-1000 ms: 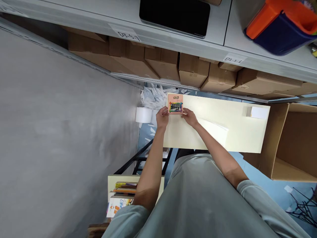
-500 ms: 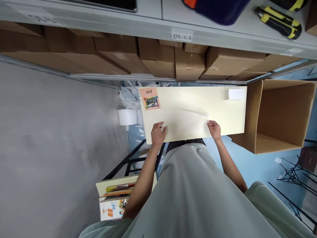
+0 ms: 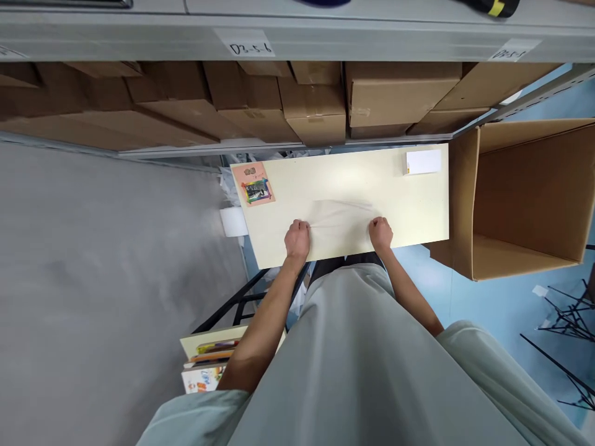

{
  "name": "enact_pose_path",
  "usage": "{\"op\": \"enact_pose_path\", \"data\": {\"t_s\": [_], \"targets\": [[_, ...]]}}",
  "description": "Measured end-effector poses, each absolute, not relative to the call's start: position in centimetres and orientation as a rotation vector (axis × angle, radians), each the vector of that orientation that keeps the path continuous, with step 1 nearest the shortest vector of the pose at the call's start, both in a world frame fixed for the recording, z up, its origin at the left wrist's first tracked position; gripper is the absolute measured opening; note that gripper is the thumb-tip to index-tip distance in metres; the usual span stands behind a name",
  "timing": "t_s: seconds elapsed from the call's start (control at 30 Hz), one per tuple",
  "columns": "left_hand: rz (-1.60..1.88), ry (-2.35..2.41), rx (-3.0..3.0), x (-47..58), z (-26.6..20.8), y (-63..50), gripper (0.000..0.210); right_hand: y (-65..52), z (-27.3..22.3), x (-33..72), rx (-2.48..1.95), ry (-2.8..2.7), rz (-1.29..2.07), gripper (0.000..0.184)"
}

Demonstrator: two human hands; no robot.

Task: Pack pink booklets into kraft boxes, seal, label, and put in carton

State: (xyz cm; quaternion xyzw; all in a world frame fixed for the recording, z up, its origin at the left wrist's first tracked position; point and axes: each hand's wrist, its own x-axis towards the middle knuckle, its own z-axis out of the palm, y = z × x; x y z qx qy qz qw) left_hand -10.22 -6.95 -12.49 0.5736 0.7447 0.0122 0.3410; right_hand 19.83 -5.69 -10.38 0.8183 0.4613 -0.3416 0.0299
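Note:
A thin, see-through plastic bag (image 3: 343, 218) is stretched low over the cream tabletop (image 3: 413, 210), with creases running across it. Its left side is gripped by my left hand (image 3: 297, 240), fingers curled into a fist. My right hand (image 3: 381, 234), also closed, pinches the opposite side near the table's front edge. At the table's back left corner lies a pink booklet (image 3: 255, 184) with a rainbow-framed picture. Toward the back right sits a small white box (image 3: 423, 161).
A large open cardboard box (image 3: 530, 198) stands right of the table. Ahead, a grey shelf (image 3: 325, 40) holds brown cartons (image 3: 316, 118) beneath it. Books (image 3: 207, 375) stand at lower left near a black metal frame (image 3: 232, 303). A white roll (image 3: 233, 221) is left of the table.
Both hands have closed on the plastic bag; the left was loosely open before. They are slightly closer together, and the bag is now spread taut between them. The view has shifted.

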Motion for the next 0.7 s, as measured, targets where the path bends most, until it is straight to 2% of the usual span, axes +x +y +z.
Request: {"op": "enact_pose_path", "data": {"t_s": [0.1,0.2,0.3,0.4,0.57,0.7], "targets": [[-0.04,1.943,1.505,-9.9,-12.6,-6.3,0.02,-5.9,-10.7,20.0,2.539,1.505,-1.047,0.013],[-0.088,1.95,1.495,-9.7,-12.1,-6.2,0.021,-6.0,-10.8,19.5,2.483,1.566,-1.061,0.018],[-0.073,1.975,1.475,-9.3,-11.1,-6.7,0.02,-5.7,-10.5,19.0,2.403,1.614,-1.121,0.021],[-0.019,1.988,1.511,-9.1,-9.7,-7.2,0.019,-5.3,-9.7,19.8,2.398,1.661,-1.185,0.016],[0.028,2.036,1.569,-9.2,-6.8,-8.1,0.021,-5.4,-7.8,24.0,2.432,1.734,-1.383,0.011],[0.045,2.085,1.569,-9.4,-5.2,-9.0,0.022,-5.6,-7.9,25.6,2.536,1.702,-1.587,0.018]]}}
